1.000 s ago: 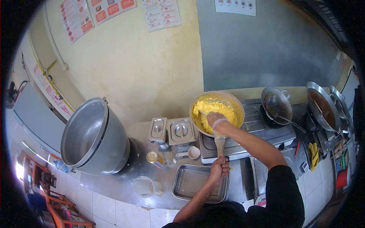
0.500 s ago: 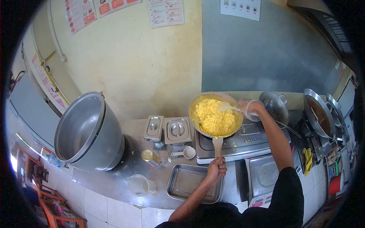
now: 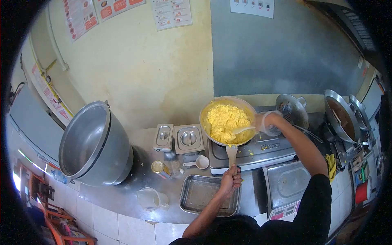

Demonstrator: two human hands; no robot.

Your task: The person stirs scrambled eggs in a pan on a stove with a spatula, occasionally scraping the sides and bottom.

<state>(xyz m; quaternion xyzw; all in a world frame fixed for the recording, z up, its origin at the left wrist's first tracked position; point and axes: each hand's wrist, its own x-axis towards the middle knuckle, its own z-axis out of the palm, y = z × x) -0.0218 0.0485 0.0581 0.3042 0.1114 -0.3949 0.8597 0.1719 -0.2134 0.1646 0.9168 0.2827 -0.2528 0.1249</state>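
Observation:
A round pan (image 3: 246,104) full of yellow scrambled egg (image 3: 225,121) rests on the silver gas stove (image 3: 265,149). My left hand (image 3: 232,181) is wrapped round the pan's light handle (image 3: 232,155), above a rectangular metal tray (image 3: 192,196). At the pan's right rim, my right hand (image 3: 265,122), in a clear plastic glove, is closed on a pale spatula (image 3: 241,130). The spatula's blade lies in the egg near the pan's lower right side.
A large metal pot (image 3: 92,147) stands at the left. Lidded steel containers (image 3: 189,139), a white scoop (image 3: 201,162), an open can (image 3: 160,168) and a clear jug (image 3: 151,199) are between. To the right are woks (image 3: 300,112) and a scale (image 3: 288,183).
My right hand and the spatula have moved down and toward me, from the egg's upper right to its lower right. My left hand still grips the handle. The view has shifted slightly.

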